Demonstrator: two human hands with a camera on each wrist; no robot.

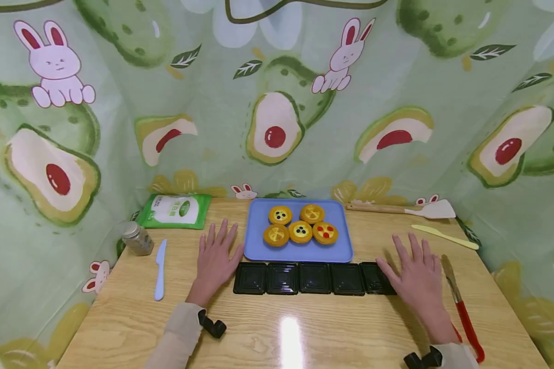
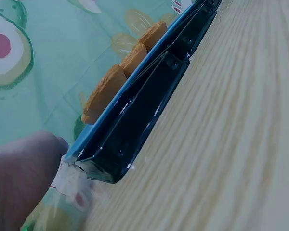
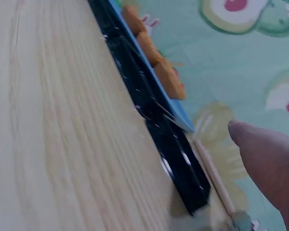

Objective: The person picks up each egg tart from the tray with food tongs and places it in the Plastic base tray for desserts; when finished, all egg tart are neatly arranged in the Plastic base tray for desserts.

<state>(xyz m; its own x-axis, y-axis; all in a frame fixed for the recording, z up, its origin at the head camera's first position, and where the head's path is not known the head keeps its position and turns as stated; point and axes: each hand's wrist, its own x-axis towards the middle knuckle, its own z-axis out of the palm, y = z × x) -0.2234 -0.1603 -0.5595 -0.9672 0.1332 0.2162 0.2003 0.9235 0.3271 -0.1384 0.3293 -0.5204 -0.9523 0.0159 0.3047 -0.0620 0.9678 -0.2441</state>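
Note:
My left hand [image 1: 216, 259] lies with fingers spread on the table, its thumb close to the left end of a blue tray [image 1: 346, 251]. On the right, my other hand [image 1: 417, 277] is also spread flat, its thumb overlapping the last of several black square containers [image 1: 282, 279] in the head view. These containers stand in a row along the tray's near edge. Several egg tarts [image 1: 276, 235] sit on the tray, topped with dark berries, red pieces or yellow slices. In the left wrist view the thumb [image 2: 29, 168] points toward the end black container [image 2: 130, 120]. Neither hand holds anything.
Left lie a blue plastic knife [image 1: 160, 270], a glass shaker jar [image 1: 137, 238] and a green wipes packet [image 1: 175, 211]. Right are a wooden-handled spatula [image 1: 436, 209], a yellow knife [image 1: 445, 237] and red-handled tongs [image 1: 466, 323]. A patterned curtain [image 1: 212, 143] surrounds the table [image 1: 240, 333].

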